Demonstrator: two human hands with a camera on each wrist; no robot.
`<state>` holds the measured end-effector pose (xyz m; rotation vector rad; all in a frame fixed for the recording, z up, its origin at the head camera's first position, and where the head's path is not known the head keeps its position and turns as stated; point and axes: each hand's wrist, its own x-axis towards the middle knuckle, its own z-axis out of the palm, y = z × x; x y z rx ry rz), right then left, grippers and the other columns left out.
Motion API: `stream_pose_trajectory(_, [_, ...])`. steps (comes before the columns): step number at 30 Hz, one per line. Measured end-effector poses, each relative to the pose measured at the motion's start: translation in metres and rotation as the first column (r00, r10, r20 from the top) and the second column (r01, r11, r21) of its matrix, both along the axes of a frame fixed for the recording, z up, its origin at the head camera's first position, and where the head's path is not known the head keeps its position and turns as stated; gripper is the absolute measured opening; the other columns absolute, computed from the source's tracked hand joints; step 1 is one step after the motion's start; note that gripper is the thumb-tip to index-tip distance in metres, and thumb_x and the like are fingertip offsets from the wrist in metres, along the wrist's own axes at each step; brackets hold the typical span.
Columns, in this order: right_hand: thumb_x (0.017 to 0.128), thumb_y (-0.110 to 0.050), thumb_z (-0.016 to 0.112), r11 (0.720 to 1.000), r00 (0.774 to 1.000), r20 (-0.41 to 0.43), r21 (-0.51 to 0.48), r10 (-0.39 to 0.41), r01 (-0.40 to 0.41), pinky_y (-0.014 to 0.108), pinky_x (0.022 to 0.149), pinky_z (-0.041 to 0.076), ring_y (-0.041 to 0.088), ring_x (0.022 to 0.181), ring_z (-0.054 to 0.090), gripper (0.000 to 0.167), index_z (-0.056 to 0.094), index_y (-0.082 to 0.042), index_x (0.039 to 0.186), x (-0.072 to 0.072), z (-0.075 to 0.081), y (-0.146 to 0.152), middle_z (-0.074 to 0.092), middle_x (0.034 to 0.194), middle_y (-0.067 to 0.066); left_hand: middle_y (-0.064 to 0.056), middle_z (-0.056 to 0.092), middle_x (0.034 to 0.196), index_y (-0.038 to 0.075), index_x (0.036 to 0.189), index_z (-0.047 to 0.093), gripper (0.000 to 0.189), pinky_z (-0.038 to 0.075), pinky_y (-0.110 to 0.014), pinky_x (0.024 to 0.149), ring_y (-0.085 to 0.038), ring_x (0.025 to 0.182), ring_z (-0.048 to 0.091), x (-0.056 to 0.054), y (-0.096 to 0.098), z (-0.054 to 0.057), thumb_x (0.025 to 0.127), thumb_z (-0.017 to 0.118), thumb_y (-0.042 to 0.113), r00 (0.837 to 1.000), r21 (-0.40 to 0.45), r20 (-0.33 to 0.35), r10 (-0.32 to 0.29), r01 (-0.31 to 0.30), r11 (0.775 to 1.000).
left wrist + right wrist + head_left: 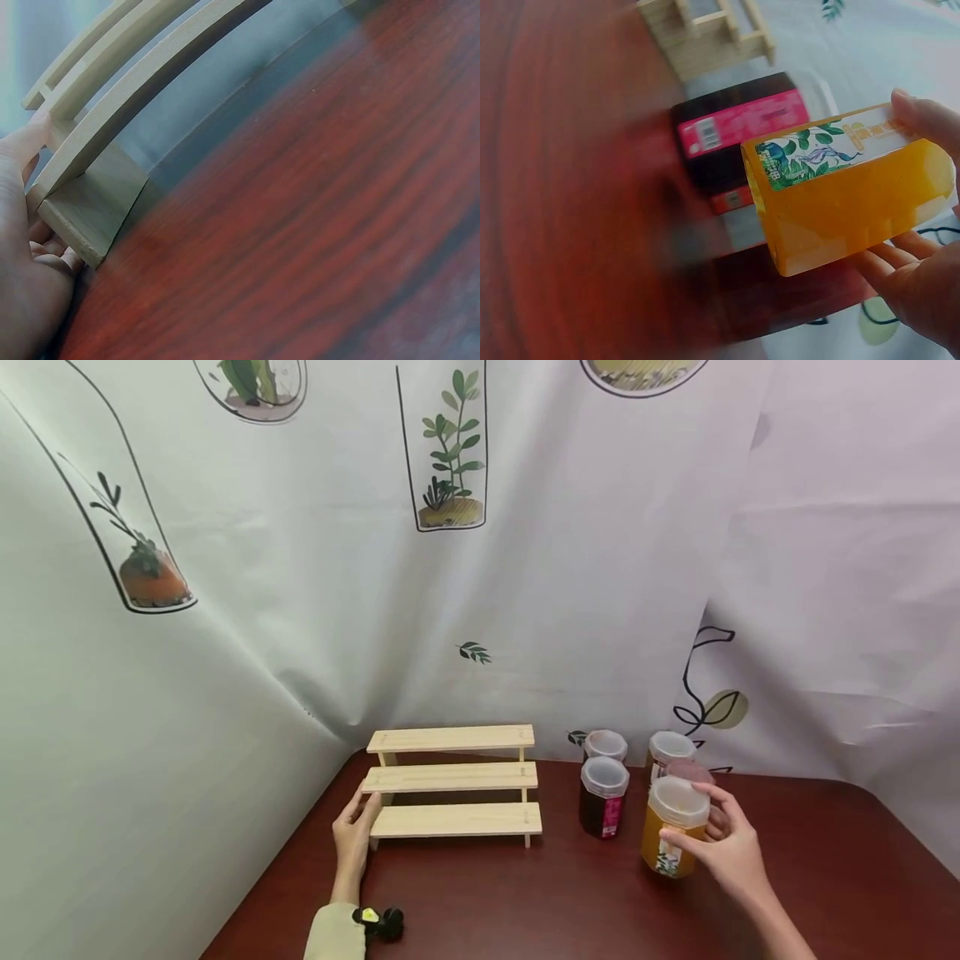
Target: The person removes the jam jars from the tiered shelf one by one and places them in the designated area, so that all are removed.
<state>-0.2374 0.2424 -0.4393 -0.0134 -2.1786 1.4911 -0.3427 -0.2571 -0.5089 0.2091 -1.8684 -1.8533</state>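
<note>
My right hand [731,852] grips a jar of orange contents [678,827], thumb on one side and fingers round the other. Its lid is whitish, and a label with green leaves [810,157] faces the right wrist camera. In that view the jar is tilted in the hand [922,292]. On the left, a three-step wooden rack [457,818] stands on the dark red table [480,902]. My left hand [352,835] holds the rack's left end; in the left wrist view, thumb and curled fingers lie about its side panel [97,195].
A dark jar with a pink label [602,797] stands right of the rack, with another lidded jar [605,743] behind it. Two more jars, one white-lidded [670,747] and one reddish-lidded [690,770], are behind the orange one. A printed cloth [570,568] hangs at the back.
</note>
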Motion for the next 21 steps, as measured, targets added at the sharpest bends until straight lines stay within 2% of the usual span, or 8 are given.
stream_pose_trajectory(2, [0.072, 0.001, 0.083, 1.0, 1.0, 0.004, -0.021, 0.017, -0.017, 0.015, 0.066, 0.052, -0.012, 0.084, 0.059, 0.073, 0.044, -0.009, 0.133, -0.001, -0.007, -0.002, 0.055, 0.093, -0.033, 0.017, 0.063, 0.076, 0.014, 0.143, 0.052, 0.054, 0.033, -0.02, 0.037, -0.004, 0.037, 0.037, 0.001, -0.001, -0.001, 0.094, 0.066, 0.031, 1.0, -0.008, 0.001, 0.014, -0.014, 1.0])
stream_pose_trajectory(7, [0.07, 0.01, 0.081, 0.994, 0.999, -0.014, -0.096, 0.044, -0.045, 0.014, 0.065, 0.051, -0.01, 0.08, 0.06, 0.068, 0.045, -0.009, 0.125, -0.002, -0.024, -0.009, 0.057, 0.091, -0.027, 0.016, 0.064, 0.078, 0.012, 0.144, 0.051, 0.055, 0.034, -0.021, 0.037, -0.004, 0.037, 0.037, 0.004, -0.004, -0.001, 0.094, 0.066, 0.03, 1.0, -0.011, 0.004, -0.012, 0.012, 1.0])
stream_pose_trajectory(10, [0.069, 0.011, 0.08, 0.993, 0.998, -0.026, -0.106, 0.051, -0.053, 0.012, 0.067, 0.05, -0.011, 0.081, 0.061, 0.067, 0.045, -0.007, 0.122, -0.004, -0.032, -0.013, 0.057, 0.092, -0.026, 0.016, 0.064, 0.077, 0.013, 0.143, 0.051, 0.055, 0.034, -0.021, 0.036, -0.004, 0.037, 0.037, 0.005, -0.005, -0.001, 0.093, 0.067, 0.03, 1.0, 0.0, 0.004, -0.008, 0.008, 1.0])
stream_pose_trajectory(16, [0.07, 0.011, 0.08, 0.992, 0.998, -0.028, -0.109, 0.059, -0.062, 0.01, 0.068, 0.049, -0.012, 0.083, 0.06, 0.067, 0.043, -0.007, 0.124, -0.008, -0.034, -0.017, 0.056, 0.094, -0.026, 0.02, 0.063, 0.079, 0.013, 0.142, 0.053, 0.054, 0.036, -0.02, 0.04, -0.002, 0.046, 0.047, 0.007, -0.006, 0.001, 0.093, 0.067, 0.03, 1.0, -0.009, 0.015, 0.026, -0.026, 1.0])
stream_pose_trajectory(21, [0.072, 0.008, 0.079, 0.993, 0.998, -0.004, -0.095, 0.065, -0.065, 0.009, 0.07, 0.048, -0.013, 0.085, 0.057, 0.069, 0.04, -0.004, 0.127, -0.008, -0.036, -0.018, 0.053, 0.096, -0.028, 0.022, 0.062, 0.078, 0.013, 0.143, 0.051, 0.056, 0.038, -0.019, 0.042, 0.001, 0.05, 0.051, 0.007, -0.008, 0.0, 0.093, 0.067, 0.032, 0.999, -0.024, 0.036, 0.028, -0.027, 0.999])
